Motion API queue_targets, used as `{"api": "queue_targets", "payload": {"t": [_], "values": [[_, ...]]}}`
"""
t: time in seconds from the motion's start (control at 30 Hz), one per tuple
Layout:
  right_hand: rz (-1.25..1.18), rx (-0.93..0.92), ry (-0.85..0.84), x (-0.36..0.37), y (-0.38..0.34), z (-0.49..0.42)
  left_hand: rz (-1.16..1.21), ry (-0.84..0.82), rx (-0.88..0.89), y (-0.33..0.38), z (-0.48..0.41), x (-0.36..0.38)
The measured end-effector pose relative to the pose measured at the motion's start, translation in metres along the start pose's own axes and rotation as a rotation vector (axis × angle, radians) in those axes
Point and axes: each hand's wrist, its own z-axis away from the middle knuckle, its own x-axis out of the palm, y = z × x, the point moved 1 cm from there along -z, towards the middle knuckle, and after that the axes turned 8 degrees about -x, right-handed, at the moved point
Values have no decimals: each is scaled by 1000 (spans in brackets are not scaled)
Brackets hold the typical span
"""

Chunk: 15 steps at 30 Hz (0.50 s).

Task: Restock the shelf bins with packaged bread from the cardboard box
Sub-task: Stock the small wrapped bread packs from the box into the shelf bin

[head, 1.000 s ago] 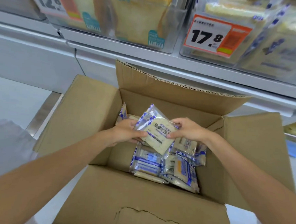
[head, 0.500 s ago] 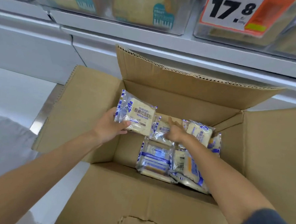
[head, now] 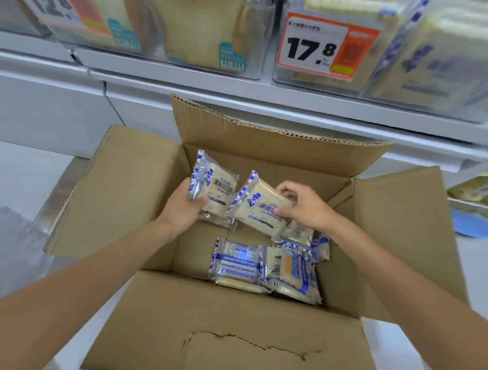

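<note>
Packaged bread (head: 264, 266) lies mostly in the open cardboard box (head: 229, 339), a loose pile on its bottom toward the right side, with two more packets lifted above it. Far left, on the shelf (head: 186, 82) above: price tag 12.8 (head: 57, 5), blurred, on a clear left bin (head: 169, 67) of tall toast loaves (head: 200, 32). Below that, left hand (head: 183, 210) inside the box near its left wall. Grip closed round the lower left edge of the left packet (head: 217, 187), thumb on the front face; packet near upright, printed side to the camera. Just right of it, the right packet (head: 260, 211), tilted, blue-and-white end up and left. Whether the two packets touch at the lower corners, cannot tell. Right hand (head: 306, 208) has a pinching grip on that packet's right end, fingers curled over the top edge, thumb on the front. Another packet (head: 299, 233) sits directly under this hand, partly hidden. Box flaps folded outward; near flap torn across its face. Upper right: orange-bordered price tag 17.8 (head: 326, 49) on a clear right bin (head: 299, 83) filled with blue-and-white wrapped stock (head: 442, 53), blurred.
</note>
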Motion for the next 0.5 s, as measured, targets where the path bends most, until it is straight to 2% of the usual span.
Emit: {"api": "queue_targets", "payload": {"t": [0.17,0.27,0.33,0.4,0.5], "values": [[-18,-91,85,-24,-73,33,166,-251,-23,47,49,23],[23,-101,214,-36,-107,53,59,-219,160,82,79,30],[-6,-98,382,-49,-128,66,71,-169,257,108,92,30],[-193,-38,508,-64,-148,77,131,-142,320,133,98,29],[-533,-83,529,-92,-173,78,105,-150,441,175,104,34]]}}
